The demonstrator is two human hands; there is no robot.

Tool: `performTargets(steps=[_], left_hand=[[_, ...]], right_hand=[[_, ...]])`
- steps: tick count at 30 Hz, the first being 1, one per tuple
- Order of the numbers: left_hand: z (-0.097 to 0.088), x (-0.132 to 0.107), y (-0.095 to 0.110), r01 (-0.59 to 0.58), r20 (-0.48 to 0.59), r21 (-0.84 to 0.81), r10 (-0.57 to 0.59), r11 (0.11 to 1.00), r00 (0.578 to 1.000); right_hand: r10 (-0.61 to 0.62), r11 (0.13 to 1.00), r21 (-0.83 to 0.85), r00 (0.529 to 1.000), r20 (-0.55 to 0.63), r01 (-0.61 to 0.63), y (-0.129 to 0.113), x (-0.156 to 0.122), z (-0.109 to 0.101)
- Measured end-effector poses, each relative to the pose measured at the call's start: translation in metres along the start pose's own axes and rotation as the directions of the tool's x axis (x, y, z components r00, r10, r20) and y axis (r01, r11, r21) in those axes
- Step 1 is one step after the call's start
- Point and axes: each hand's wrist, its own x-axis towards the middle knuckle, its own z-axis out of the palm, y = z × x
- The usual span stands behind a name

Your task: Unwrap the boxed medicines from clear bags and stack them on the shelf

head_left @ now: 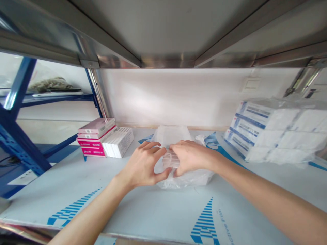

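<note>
"What's at nine o'clock?"

"Pink boxes [95,136] beside white boxes [119,142] on the shelf [153,211]; their labels are too small to read."

"And the hands?"

"The left hand [144,163] and right hand [191,156] clamp a ribbed clear plastic piece [170,159] from both sides, apparently steadying it over a clear plastic bag [186,178]."

"Three o'clock?"

"Film-wrapped white packs [274,131]. At six o'clock, print [221,221] reads 'Protective Film'."

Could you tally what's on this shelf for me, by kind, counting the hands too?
Hands: 2 (left hand, right hand)
Clear plastic bag: 1
Plastic-wrapped bundle of white packs: 1
Pink boxes: 4
Block of narrow white boxes: 1 (separate boxes hard to count)
Total: 9
</note>
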Motion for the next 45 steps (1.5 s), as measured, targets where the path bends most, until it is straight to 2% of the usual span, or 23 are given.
performTargets(steps=[3, 7, 10, 12, 14, 16, 20, 22, 24, 27, 29, 31, 34, 36, 38, 41, 45], left_hand=[[-0.001, 0.000, -0.001, 0.012, 0.020, -0.018, -0.012, 1.000, 1.000], [-0.001, 0.000, -0.004, -0.007, 0.000, -0.031, 0.007, 0.999, 1.000], [-0.002, 0.000, -0.005, 0.001, -0.011, -0.041, -0.002, 0.999, 1.000], [-0.003, 0.000, -0.005, 0.011, -0.015, -0.046, -0.011, 0.999, 1.000], [-0.002, 0.000, -0.006, 0.024, -0.022, -0.053, -0.025, 0.998, 0.999], [-0.001, 0.000, -0.007, 0.037, -0.019, -0.064, -0.038, 0.997, 0.999], [0.002, -0.001, -0.010, 0.061, 0.018, -0.076, -0.060, 0.995, 0.998], [0.003, 0.000, -0.010, 0.071, 0.034, -0.081, -0.069, 0.994, 0.997], [0.005, 0.000, -0.009, 0.079, 0.048, -0.093, -0.074, 0.993, 0.996], [0.013, -0.001, -0.006, 0.076, 0.041, -0.127, -0.071, 0.989, 0.997], [0.020, -0.001, -0.002, 0.066, 0.018, -0.133, -0.064, 0.989, 0.998], [0.026, -0.002, 0.002, 0.071, 0.052, -0.101, -0.066, 0.992, 0.996], [0.034, -0.004, 0.007, 0.081, 0.098, -0.042, -0.076, 0.996, 0.992], [0.039, -0.005, 0.008, 0.069, 0.116, -0.024, -0.065, 0.997, 0.991], [0.044, -0.006, 0.008, 0.026, 0.155, -0.021, -0.022, 0.999, 0.988], [0.052, -0.006, 0.003, -0.031, 0.192, -0.052, 0.041, 0.998, 0.981], [0.055, -0.006, -0.010, -0.008, 0.140, -0.139, 0.028, 0.990, 0.990]], right_hand=[[0.061, 0.996, 0.072, 0.998, -0.025, -0.059, 0.007, -0.003, -0.002], [0.118, 0.978, 0.188, 0.981, -0.153, -0.089, 0.021, -0.017, -0.009], [0.201, 0.914, 0.386, 0.966, -0.161, -0.126, 0.035, -0.029, -0.016], [0.201, 0.809, 0.581, 0.972, -0.122, -0.094, 0.045, -0.036, -0.022], [0.189, 0.648, 0.760, 0.978, -0.092, -0.054, 0.054, -0.042, -0.026], [0.242, 0.489, 0.870, 0.968, -0.068, -0.061, 0.062, -0.046, -0.030], [0.422, 0.239, 0.970, 0.904, -0.068, -0.039, 0.069, -0.044, -0.039], [0.477, 0.160, 0.987, 0.874, -0.092, 0.017, 0.068, -0.036, -0.046], [0.486, 0.120, 0.992, 0.869, -0.092, 0.038, 0.064, -0.023, -0.054], [0.416, 0.150, 0.989, 0.907, -0.064, 0.001, 0.050, 0.008, -0.066], [0.345, 0.247, 0.969, 0.937, -0.058, -0.031, 0.036, 0.035, -0.071], [0.308, 0.378, 0.922, 0.951, -0.039, -0.085, 0.020, 0.068, -0.073], [0.380, 0.574, 0.775, 0.924, 0.033, -0.264, -0.002, 0.123, -0.068], [0.457, 0.680, 0.606, 0.885, 0.089, -0.413, -0.014, 0.156, -0.060], [0.498, 0.707, 0.513, 0.858, 0.128, -0.487, -0.023, 0.183, -0.049], [0.520, 0.721, 0.440, 0.838, 0.166, -0.535, -0.035, 0.207, -0.030], [0.530, 0.738, 0.385, 0.829, 0.178, -0.555, -0.050, 0.222, -0.004]])
